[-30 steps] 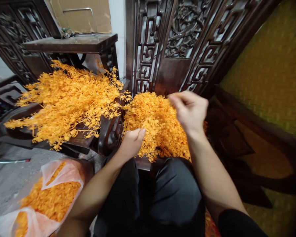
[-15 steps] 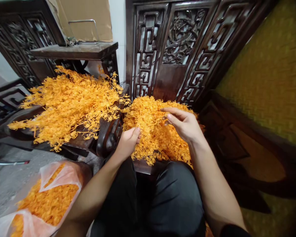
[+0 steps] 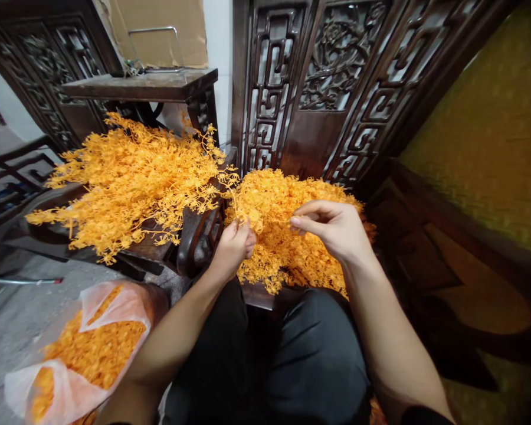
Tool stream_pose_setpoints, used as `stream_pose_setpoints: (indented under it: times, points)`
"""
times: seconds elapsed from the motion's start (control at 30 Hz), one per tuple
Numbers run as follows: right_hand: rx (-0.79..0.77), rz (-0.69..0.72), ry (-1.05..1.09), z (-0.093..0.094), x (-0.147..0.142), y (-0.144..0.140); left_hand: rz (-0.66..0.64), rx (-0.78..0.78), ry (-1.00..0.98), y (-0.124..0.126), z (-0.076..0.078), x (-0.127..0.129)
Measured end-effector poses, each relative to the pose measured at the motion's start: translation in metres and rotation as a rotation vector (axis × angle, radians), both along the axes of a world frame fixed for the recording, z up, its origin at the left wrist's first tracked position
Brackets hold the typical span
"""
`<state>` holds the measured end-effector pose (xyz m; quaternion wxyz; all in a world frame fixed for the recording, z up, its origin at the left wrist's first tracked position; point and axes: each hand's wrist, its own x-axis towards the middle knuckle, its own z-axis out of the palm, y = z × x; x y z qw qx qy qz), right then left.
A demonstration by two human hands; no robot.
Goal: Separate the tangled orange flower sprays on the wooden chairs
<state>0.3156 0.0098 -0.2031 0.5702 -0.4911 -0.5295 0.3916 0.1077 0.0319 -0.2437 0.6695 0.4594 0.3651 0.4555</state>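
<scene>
Right hand [image 3: 336, 227] has dropped from above the heap and pinches one end of a thin orange sprig [image 3: 269, 219], left hand [image 3: 233, 245] fisted on the other, over the orange pile [image 3: 292, 248] at the seat's front edge — both hands now engaged.

Right hand [image 3: 336, 230] has dropped from raised to pinch a sprig [image 3: 269, 221] beside left hand [image 3: 233, 248].

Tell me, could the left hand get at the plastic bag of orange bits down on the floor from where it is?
Probably yes. The left hand is at the orange pile, and the plastic bag sits open-mouthed on the floor on that same side. Only the dark chair arm stands near; the way down beside the knee looks free.
</scene>
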Motion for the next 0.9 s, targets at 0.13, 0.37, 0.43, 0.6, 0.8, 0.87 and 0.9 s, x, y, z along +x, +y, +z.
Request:
stream_pose_setpoints:
  times: [0.13, 0.37, 0.43, 0.6, 0.8, 0.87, 0.9]
  points:
    - [-0.023, 0.113, -0.104, 0.006, -0.013, -0.005, -0.079, 0.115, 0.106, -0.003, -0.001, 0.000]
    - [0.275, -0.379, -0.675, -0.014, 0.017, 0.017, -0.091, 0.119, 0.237, -0.007, -0.001, 0.000]
    - [0.318, -0.310, -0.690, -0.014, 0.018, 0.017, -0.119, 0.156, 0.255, -0.008, 0.000, 0.002]
    - [0.349, -0.057, -0.710, 0.000, -0.011, 0.003, -0.136, 0.340, 0.482, -0.007, 0.000, 0.001]
    - [0.430, 0.018, -0.847, 0.004, -0.024, 0.003, -0.072, 0.622, 0.818, -0.008, -0.006, -0.001]
    - [0.441, 0.036, -0.854, 0.002, -0.020, 0.005, -0.087, 0.688, 0.841, -0.008, -0.008, -0.001]
    - [0.445, 0.040, -0.875, 0.001, -0.019, 0.005, -0.093, 0.708, 0.845, -0.007, -0.009, -0.001]
